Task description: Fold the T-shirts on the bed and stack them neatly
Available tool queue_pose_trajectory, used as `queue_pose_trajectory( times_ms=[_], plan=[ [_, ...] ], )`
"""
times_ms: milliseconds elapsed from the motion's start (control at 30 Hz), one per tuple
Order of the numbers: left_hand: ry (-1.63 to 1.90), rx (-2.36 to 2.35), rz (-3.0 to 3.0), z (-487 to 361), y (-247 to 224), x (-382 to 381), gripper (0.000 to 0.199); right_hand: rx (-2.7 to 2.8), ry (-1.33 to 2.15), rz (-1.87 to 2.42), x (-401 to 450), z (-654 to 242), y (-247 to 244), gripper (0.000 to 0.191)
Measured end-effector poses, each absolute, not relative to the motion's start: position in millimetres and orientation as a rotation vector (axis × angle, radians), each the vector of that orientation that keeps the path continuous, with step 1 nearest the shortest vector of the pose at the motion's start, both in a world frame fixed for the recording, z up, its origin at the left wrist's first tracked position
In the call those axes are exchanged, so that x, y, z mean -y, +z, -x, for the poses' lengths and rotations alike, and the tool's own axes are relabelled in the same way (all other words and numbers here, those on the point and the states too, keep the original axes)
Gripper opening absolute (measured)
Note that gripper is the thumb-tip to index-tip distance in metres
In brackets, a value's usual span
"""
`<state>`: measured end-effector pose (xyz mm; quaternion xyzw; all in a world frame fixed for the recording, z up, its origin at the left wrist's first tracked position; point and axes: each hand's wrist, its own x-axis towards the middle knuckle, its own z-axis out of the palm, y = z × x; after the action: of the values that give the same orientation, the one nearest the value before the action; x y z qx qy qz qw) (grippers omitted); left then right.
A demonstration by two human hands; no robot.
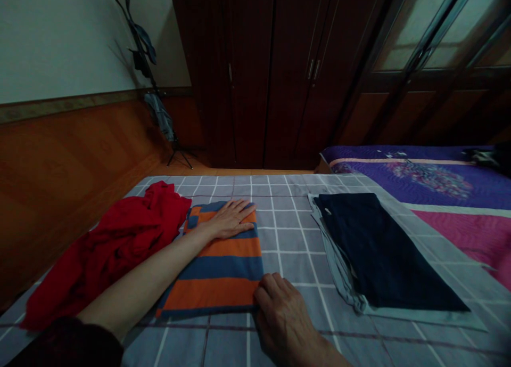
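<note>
While the left hand (230, 218) lay flat with its fingers spread and straight on the far end of the striped garment (217, 263), the right hand (284, 319) sat at the near right corner of that same piece, its fingers curled loosely with the tips touching the cloth's edge; whether they pinched the fabric or only pressed it could not be told. Neither hand held anything lifted. The orange-and-blue striped garment lay under the left palm and just left of the right fingertips, already brought to a neat rectangle on the grey checked bedsheet (287, 239), its edges squared, so the folding of this piece looked nearly finished, with perhaps only smoothing left.

Just left of the left fingers, touching the striped piece's far corner, a red garment (120, 244) lay rumpled in a heap, judged not yet folded. Well to the right of both hands, apart from the striped piece, a dark navy piece (379, 250) lay flat on top of a pale grey one (339, 271), both looking done and stacked. Beyond that stack, farther right of the fingers, a purple and pink quilt (439, 186) covered the bed.

By this showing, two pieces seemed done, one nearly so, and one remained.
</note>
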<state>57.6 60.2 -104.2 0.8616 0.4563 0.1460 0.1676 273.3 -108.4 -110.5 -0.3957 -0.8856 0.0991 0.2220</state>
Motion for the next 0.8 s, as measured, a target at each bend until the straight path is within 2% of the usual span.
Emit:
queue_pose_trajectory(
  times_ms=[167,300,433,567,667,800],
  plan=[
    [0.424,-1.445,-2.401,-42.2,-102.1,-76.9,0.058,2.466,0.299,1.118,107.3,-274.2,-107.0,0.018],
    [0.492,-1.575,-2.379,-22.3,-104.6,-57.2,0.063,2.476,0.317,1.124,108.2,-275.5,-107.0,0.018],
    [0.501,-1.852,-2.263,12.8,-111.2,-39.5,0.060,2.481,0.321,1.114,110.2,-275.4,-105.0,0.016],
    [0.482,-1.930,-2.186,38.8,-108.4,-41.2,0.059,2.335,0.471,1.134,108.7,-277.0,-93.0,0.014],
    [0.453,-1.918,-2.171,50.3,-100.1,-45.5,0.053,2.166,0.613,1.290,103.1,-281.1,-82.7,0.018],
    [0.414,-1.903,-2.134,58.4,-86.7,-50.3,0.042,2.218,0.461,1.584,97.7,-282.9,-77.9,0.021]
  ],
)
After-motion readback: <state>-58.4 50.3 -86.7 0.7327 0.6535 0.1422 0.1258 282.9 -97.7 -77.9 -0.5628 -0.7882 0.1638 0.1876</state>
